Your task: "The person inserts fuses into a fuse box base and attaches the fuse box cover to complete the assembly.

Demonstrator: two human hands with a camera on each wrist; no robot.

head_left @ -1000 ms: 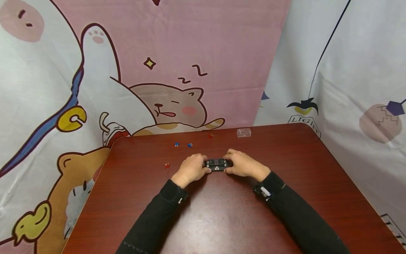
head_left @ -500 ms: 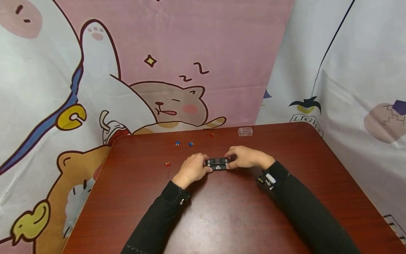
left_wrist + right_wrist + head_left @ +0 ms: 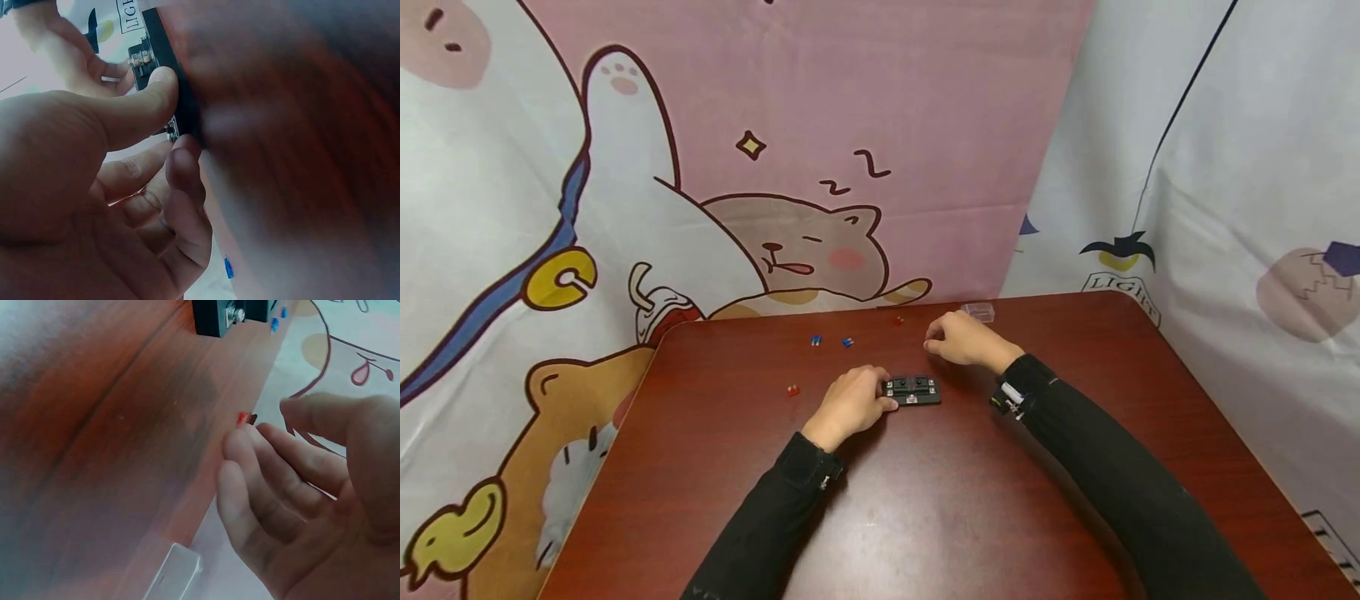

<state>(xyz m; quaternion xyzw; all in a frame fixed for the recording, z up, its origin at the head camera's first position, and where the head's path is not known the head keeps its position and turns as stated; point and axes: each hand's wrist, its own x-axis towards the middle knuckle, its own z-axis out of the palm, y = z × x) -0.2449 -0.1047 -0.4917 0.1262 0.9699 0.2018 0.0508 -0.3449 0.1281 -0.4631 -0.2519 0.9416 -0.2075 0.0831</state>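
Note:
A black terminal block with silver screws lies near the middle of the wooden table. My left hand grips its left end, the thumb on one face and fingertips at the opposite edge in the left wrist view. Beyond the block's right end, my right hand hovers over the table, fingers loosely bent and nothing between them. Past its fingertips lies a small red piece like a blade fuse. A clear plastic box sits just behind that hand, partly covered by it.
Two small blue pieces with metal prongs lie behind and left of the block. Another red piece is left of the left hand. The table ends at a printed cloth backdrop.
My right hand has let go of the block's right end and moved away toward the back of the table. The left hand keeps its hold; the block stays in place.

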